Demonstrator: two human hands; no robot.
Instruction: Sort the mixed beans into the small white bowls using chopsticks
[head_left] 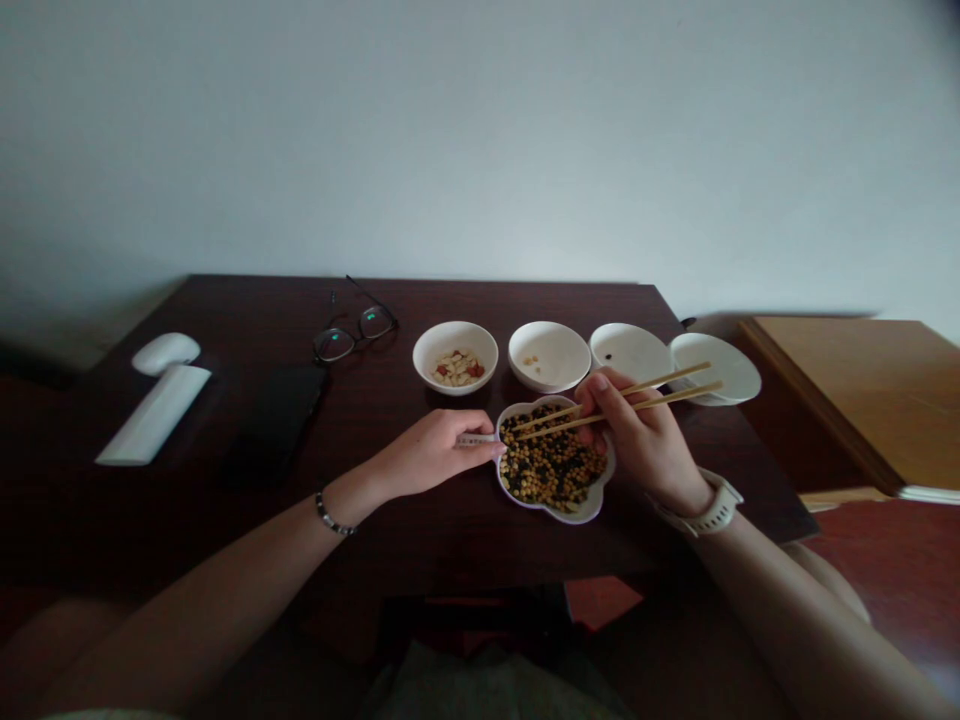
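Note:
My left hand (424, 450) pinches the short white handle of a flower-shaped dish (598, 500). Yellow and black beans (551, 465) lie mixed inside it. A pair of wooden chopsticks (679, 395) is in my right hand (649, 445), its tips down among the beans near the dish's left side. Whether the tips grip a bean is too small to tell. Behind the dish stand white bowls: one (427, 345) with pale flat pieces and some red ones, one (562, 350) with a few pale yellow pieces, one (637, 345) with a small dark piece, and a rightmost bowl (731, 370).
Glasses (356, 337) rest on the dark wooden table (442, 300) at the back left. Farther left are a rounded white object (166, 352), a long white case (154, 415) and a dark flat object (274, 425). A lighter brown wooden surface (862, 390) stands at the right.

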